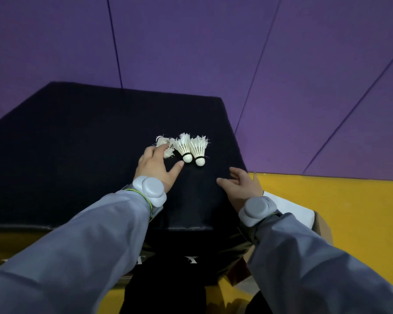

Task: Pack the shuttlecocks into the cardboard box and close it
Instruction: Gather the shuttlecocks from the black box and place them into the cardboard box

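Note:
Three white feather shuttlecocks lie on a black padded block [77, 143]. Two of them [183, 148] [199, 149] rest side by side with their cork heads towards me. The third shuttlecock [166, 145] lies partly under the fingers of my left hand [156, 165], whose fingers curl over its feathers while the thumb points at the middle cork. My right hand [239, 184] hovers with fingers apart at the block's right edge, holding nothing. The cardboard box [322, 225] sits on the floor to the right, mostly hidden behind my right forearm.
Yellow floor [349, 211] runs to the right of the block, with purple mats [213, 53] beyond it. Grey bands sit on both wrists. Dark trouser legs show below the block's near edge.

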A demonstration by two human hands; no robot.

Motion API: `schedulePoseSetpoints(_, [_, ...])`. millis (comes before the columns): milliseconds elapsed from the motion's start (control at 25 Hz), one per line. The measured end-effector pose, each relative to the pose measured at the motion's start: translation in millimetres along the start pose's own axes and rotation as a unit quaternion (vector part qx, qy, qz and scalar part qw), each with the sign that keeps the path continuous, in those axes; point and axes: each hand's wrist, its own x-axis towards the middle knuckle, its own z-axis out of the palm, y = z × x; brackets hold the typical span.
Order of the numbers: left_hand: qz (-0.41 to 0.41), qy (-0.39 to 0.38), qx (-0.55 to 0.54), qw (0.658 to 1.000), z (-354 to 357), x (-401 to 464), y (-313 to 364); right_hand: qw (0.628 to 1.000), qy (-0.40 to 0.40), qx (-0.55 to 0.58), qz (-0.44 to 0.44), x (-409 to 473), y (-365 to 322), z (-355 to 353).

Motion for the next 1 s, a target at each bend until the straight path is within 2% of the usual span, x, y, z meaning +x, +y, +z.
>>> schedulePoseSetpoints(200, [-0.090, 0.064, -0.131, 0.985, 14.2, 43.5, -23.9, 0.991, 0.035, 0.125, 0.003, 44.6, -18.1, 35.3])
schedulePoseSetpoints(440, [-0.180, 0.084, -0.311, 0.929, 36.4, 91.0, -14.4, 0.992, 0.019, 0.118, -0.029, 94.8, -40.8, 77.6])
schedulePoseSetpoints(640, [-0.173, 0.073, -0.324, 0.927, 59.4, 107.6, -7.8, 0.990, 0.018, 0.125, -0.066, 114.7, -42.0, 98.4])
schedulePoseSetpoints(800, [-0.172, 0.073, -0.340, 0.922, 64.5, 102.2, -6.7, 0.988, 0.017, 0.139, -0.059, 110.1, -36.7, 96.0])
schedulePoseSetpoints(1000, [-0.192, 0.028, -0.359, 0.913, 67.8, 64.8, 16.0, 0.991, 0.021, 0.122, -0.048, 84.4, -27.1, 64.3])
